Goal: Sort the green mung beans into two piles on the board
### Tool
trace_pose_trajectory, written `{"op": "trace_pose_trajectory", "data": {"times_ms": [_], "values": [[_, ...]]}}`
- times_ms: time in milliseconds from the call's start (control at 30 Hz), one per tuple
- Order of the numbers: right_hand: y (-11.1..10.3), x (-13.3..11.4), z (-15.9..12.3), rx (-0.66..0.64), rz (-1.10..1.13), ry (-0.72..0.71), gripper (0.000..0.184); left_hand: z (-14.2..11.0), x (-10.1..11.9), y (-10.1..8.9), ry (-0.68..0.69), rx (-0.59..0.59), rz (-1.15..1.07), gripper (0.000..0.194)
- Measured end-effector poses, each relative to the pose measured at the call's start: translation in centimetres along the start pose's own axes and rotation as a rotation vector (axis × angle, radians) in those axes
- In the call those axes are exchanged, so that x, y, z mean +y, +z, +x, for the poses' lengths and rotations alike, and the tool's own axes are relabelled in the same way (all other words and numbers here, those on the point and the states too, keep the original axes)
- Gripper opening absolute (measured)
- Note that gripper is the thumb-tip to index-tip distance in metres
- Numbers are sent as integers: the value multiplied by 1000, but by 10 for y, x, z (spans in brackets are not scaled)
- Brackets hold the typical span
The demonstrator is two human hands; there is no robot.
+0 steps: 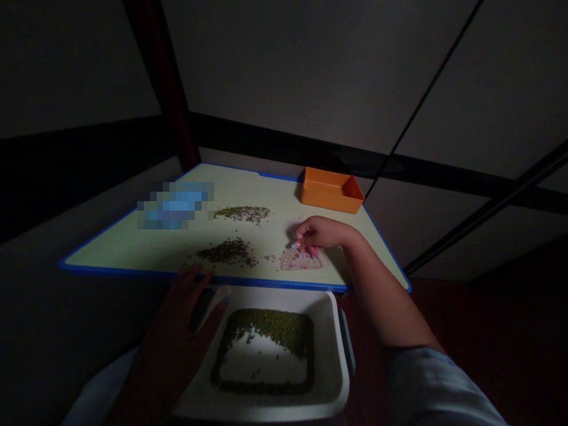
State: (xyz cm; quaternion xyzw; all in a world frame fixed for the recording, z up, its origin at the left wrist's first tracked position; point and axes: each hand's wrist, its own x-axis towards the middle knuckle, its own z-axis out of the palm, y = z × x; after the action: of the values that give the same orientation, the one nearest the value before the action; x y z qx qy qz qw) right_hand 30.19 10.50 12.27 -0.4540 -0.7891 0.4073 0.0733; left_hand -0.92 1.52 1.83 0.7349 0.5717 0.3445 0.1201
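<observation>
My right hand (320,232) is over the right part of a pale board with a blue rim (133,270). Its fingers are curled in a pinch at the curved edge of a clear pink protractor (304,260), which looks flat on the board. The fingertips partly cover that edge. Left of it lies a pile of dark brown beans (228,252), with a few loose ones between. Behind is a patch of green beans (246,214). My left hand (189,313), dim, has its fingers spread at the board's front edge, beside a white tub (339,367), holding nothing I can see.
Green beans (275,325) lie in the tub below the board's front edge. An orange open box (331,192) stands at the back right of the board. A blurred blue item (175,204) is on the left. Dark panels rise behind the board.
</observation>
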Motion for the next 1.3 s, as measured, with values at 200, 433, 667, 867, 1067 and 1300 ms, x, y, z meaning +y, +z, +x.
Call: {"op": "trace_pose_trajectory", "data": {"times_ms": [200,433,667,867,1067,1300], "values": [[3,-2,1,-1,22,0,18,0,4,-2,9,-12,-12,69],[5,-2,3,15,7,-28,21,1,5,-2,-3,-3,-2,71],[7,-4,5,10,-13,-43,21,0,2,0,29,12,13,68],[10,-7,4,-68,29,-54,22,0,-2,2,30,1,18,65],[8,-7,3,-48,28,-94,22,1,0,0,8,-4,23,65],[5,-8,1,-23,34,-9,17,0,1,-1,11,-1,13,64]]}}
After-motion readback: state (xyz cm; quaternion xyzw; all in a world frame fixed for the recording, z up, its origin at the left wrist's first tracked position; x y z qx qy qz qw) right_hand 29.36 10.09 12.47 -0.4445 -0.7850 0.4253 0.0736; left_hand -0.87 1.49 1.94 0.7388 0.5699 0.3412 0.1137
